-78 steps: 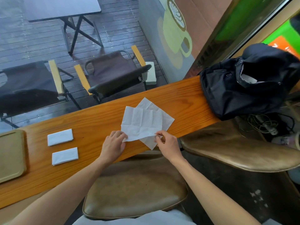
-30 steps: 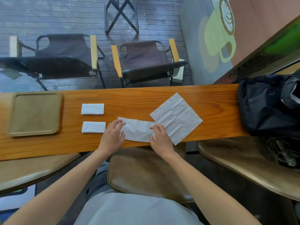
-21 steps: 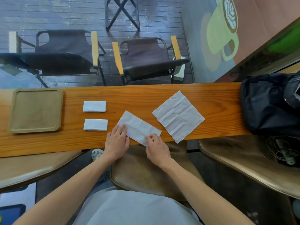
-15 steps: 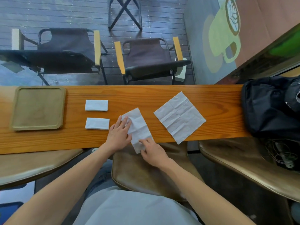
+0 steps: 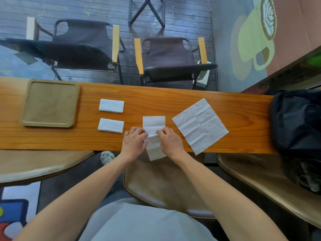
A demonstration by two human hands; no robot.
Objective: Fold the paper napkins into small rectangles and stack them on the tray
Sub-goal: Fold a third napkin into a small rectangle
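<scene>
Between both hands [image 5: 152, 139], half-folded napkin [image 5: 153, 124] pinched at mid-length, overhanging counter edge [image 5: 69, 145]

I saw no readable words, numbers or brand marks anywhere; the wall mural [image 5: 252, 40] beyond the surface [image 5: 173, 101] carried only a painted green coffee cup, without lettering.

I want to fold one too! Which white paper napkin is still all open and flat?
The big square white paper napkin lying diamond-wise beside the right hand. The two small folded rectangles are finished, and the long strip is half-folded.
</scene>
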